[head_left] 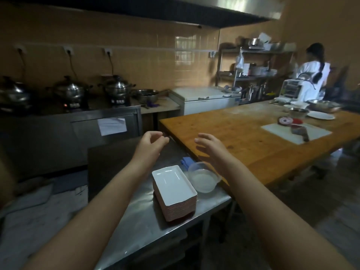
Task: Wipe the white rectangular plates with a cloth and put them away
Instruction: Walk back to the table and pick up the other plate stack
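- Both hands up in the air over the steel table (pixel 140 215), apart from each other, touching nothing.
- Left hand (pixel 151 145): fingers loosely curled toward the thumb, nothing held.
- Right hand (pixel 211 148): fingers straight and spread, palm down, nothing held; roughly above the line where the steel table meets the wooden table (pixel 233 133).
- Plates (pixel 174 189): one neat stack of white rectangular ones near the steel table's right edge, below and between the two forearms; top one bare and glossy.
- Just right of the stack, touching it or nearly so: a clear bowl (pixel 202 179) with cloudy liquid in it.
- Just behind the bowl and the stack: a blue cloth (pixel 186 162), bunched up, partly hidden by the bowl's rim.
- On the wooden table, well apart from the hands: a white board (pixel 276 129) with a knife (pixel 301 133) lying on it, then steel bowls (pixel 299 112) and a round dish (pixel 320 115) farther back.
- Along the left wall: a counter with three lidded pots (pixel 71 90), cords up to wall sockets, a paper note (pixel 112 126) stuck on the cabinet front.
- Farther back: a white freezer (pixel 206 97), a loaded shelf rack (pixel 253 65), and a person in white (pixel 311 78), back turned, at the far end of the room.
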Motion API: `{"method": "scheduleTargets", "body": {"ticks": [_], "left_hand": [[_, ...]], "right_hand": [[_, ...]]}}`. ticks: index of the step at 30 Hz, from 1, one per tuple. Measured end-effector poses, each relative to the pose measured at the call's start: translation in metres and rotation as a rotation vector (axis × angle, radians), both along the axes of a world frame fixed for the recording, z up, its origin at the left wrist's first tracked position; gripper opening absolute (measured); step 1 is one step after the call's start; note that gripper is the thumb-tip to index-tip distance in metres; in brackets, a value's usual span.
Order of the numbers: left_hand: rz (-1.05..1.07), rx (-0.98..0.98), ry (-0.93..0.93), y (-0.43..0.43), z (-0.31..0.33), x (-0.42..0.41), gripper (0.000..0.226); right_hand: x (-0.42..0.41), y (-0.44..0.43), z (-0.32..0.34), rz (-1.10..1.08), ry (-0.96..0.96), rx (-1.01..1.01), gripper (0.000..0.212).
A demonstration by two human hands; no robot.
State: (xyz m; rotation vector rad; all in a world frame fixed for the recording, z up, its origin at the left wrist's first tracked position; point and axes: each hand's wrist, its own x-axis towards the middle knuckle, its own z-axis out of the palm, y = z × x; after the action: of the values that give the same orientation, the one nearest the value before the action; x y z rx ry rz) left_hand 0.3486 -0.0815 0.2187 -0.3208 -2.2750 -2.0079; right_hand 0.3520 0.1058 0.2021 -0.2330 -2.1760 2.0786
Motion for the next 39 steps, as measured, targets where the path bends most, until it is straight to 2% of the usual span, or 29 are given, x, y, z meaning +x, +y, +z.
{"method": "scheduleTargets", "body": {"ticks": [8, 16, 22, 33, 39], "left_hand": [[0.134, 0.108, 0.031, 0.001, -0.033, -0.054, 0.013], [0.234, 0.188, 0.08, 0.016, -0.051, -0.092, 0.021], [0.315, 0.162, 0.111, 0.024, -0.071, -0.097, 0.026], [0.528, 0.135, -0.032, 0.044, -0.141, -0.095, 0.026], [0.611, 0.172, -0.153, 0.047, -0.185, -0.102, 0.025]], "right_hand": [[-0.068, 0.008, -0.034, 0.077, 0.028, 0.032, 0.043], [-0.114, 0.026, -0.034, 0.147, 0.075, 0.032, 0.043], [-0.134, 0.032, -0.048, 0.186, 0.105, -0.018, 0.041], [-0.157, 0.036, -0.133, 0.367, -0.03, 0.01, 0.039], [-0.167, 0.041, -0.183, 0.354, -0.116, 0.023, 0.042]]}}
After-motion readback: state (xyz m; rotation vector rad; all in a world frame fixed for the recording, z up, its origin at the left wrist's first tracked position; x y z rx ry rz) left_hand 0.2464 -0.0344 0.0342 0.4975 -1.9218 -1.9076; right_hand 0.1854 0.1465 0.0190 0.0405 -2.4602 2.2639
